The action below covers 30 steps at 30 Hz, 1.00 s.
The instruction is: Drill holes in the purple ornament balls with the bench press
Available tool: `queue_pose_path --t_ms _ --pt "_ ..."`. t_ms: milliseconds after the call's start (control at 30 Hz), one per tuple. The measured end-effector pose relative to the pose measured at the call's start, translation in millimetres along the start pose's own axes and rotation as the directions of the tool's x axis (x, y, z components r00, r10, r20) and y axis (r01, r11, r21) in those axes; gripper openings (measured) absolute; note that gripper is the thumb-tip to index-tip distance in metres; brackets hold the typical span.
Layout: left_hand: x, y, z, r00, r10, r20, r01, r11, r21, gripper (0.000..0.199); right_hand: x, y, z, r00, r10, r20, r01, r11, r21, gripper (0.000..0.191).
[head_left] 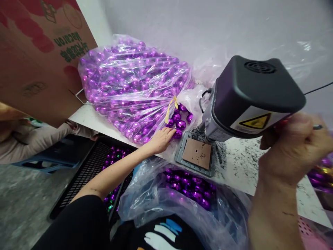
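Observation:
My left hand (162, 140) reaches over the white table, its fingertips on a shiny purple ball (177, 134) beside several loose ones. Just behind it lies a large clear bag (135, 83) full of purple balls, tied with a yellow ribbon (171, 109). A black and grey machine (257, 90) with a yellow warning label stands over a square brown plate (197, 153) with a small hole. My right hand (299, 146) is closed at the machine's right side, around a handle that is mostly hidden. An open plastic bag (156, 194) of purple balls sits below the table edge.
A cardboard box (44, 52) stands at the upper left. A black crate (80, 170) with purple and green balls is at the lower left. Another person's arm (39, 140) shows at the far left. Black specks cover the white table (244, 166) right of the plate.

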<state>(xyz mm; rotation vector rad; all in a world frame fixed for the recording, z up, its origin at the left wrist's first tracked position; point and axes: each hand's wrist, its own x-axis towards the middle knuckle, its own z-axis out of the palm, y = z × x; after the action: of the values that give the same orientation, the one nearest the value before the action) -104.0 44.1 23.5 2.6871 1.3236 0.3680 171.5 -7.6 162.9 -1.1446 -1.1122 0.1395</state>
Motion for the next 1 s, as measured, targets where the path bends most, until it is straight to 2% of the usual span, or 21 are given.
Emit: queue_pose_path --t_ms 67,100,167,200,233,267,300,367,400,467,533,600,767,900,1000 --pt "-16.8 4.9 4.6 0.994 -0.039 -0.097 0.02 0.981 -0.192 0.059 -1.3 -0.3 -1.1 1.0 -0.007 0.008 0.007 1.0 -0.006 0.047" --pt "-23.6 8.5 5.3 0.985 -0.094 -0.144 0.046 0.951 -0.307 0.056 -1.8 -0.4 -1.4 1.0 -0.012 0.01 0.012 1.0 -0.006 0.048" --pt "-34.1 17.3 3.6 0.939 -0.286 -0.189 0.135 0.815 -0.563 0.051 -2.7 -0.3 -1.7 1.0 -0.021 0.011 0.021 1.0 -0.004 0.048" --pt "-37.7 22.2 1.5 0.901 -0.4 -0.168 0.179 0.695 -0.697 0.05 -3.0 -0.2 -1.6 1.0 -0.027 0.01 0.027 1.0 -0.002 0.049" --pt "-40.3 27.4 -1.1 0.859 -0.501 -0.109 0.207 0.534 -0.819 0.05 -3.1 -0.1 -1.6 0.999 -0.031 0.01 0.031 1.0 0.001 0.05" --pt "-41.8 32.5 -3.6 0.825 -0.565 -0.021 0.213 0.345 -0.914 0.052 -3.0 0.1 -1.4 0.999 -0.036 0.009 0.036 0.999 0.0 0.052" --pt "-42.6 37.7 -5.8 0.808 -0.583 0.08 0.203 0.148 -0.968 0.056 -2.7 0.3 -1.2 0.999 -0.036 0.005 0.036 0.999 0.001 0.054" --pt "-42.0 48.4 -7.8 0.827 -0.505 0.247 0.172 -0.19 -0.967 0.059 -1.0 0.5 -0.2 1.0 -0.023 -0.004 0.023 1.0 0.005 0.058" --pt "-41.0 54.0 -7.3 0.847 -0.441 0.296 0.168 -0.307 -0.937 0.058 0.5 0.5 0.6 1.0 -0.017 -0.007 0.017 1.0 0.006 0.061" --pt "-38.5 65.6 -3.5 0.879 -0.322 0.352 0.182 -0.457 -0.871 0.052 4.8 0.0 3.1 1.0 0.0 -0.007 0.0 1.0 -0.001 0.065" --pt "-35.9 76.4 3.0 0.893 -0.222 0.391 0.216 -0.55 -0.807 0.054 10.6 -0.8 6.7 1.0 0.017 -0.008 -0.017 1.0 -0.004 0.065" --pt "-33.4 84.6 10.2 0.893 -0.154 0.424 0.258 -0.597 -0.759 0.058 17.0 -1.2 10.9 0.999 0.029 -0.016 -0.029 1.0 0.006 0.062" --pt "-28.0 86.3 24.1 0.873 -0.094 0.478 0.328 -0.612 -0.72 0.059 27.7 2.4 19.2 1.0 0.015 -0.017 -0.015 1.0 0.0 0.067" --pt "-26.7 80.3 29.0 0.871 -0.048 0.489 0.331 -0.679 -0.656 0.056 29.8 9.4 19.8 0.999 -0.007 -0.049 0.008 1.0 0.013 0.067" --pt "-25.7 81.3 28.5 0.874 -0.064 0.482 0.32 -0.671 -0.669 0.057 32.0 15.3 17.9 0.999 -0.02 -0.032 0.02 1.0 -0.02 0.065"
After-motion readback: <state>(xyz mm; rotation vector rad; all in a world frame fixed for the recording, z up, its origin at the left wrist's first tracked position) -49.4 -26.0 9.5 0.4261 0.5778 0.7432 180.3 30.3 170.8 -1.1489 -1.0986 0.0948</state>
